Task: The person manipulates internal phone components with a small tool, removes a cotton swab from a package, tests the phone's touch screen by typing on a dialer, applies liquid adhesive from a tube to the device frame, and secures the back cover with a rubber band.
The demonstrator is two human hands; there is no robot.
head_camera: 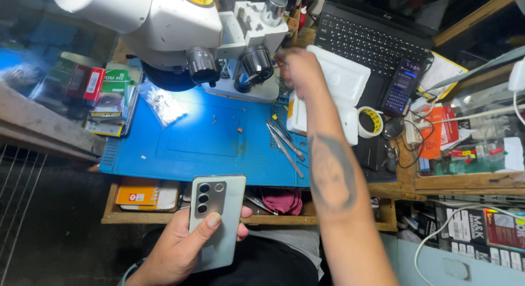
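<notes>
Phone gripped back-up in left hand near lap, long axis toward mat; right hand far forward beside microscope, grip indiscernible.

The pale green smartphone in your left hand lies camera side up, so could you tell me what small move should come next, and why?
Probably finish the right hand's reach toward the items beside the white microscope. The left hand holds the pale green smartphone back-up over the lap, off the blue rubber work mat, and the right hand looks empty.
</notes>
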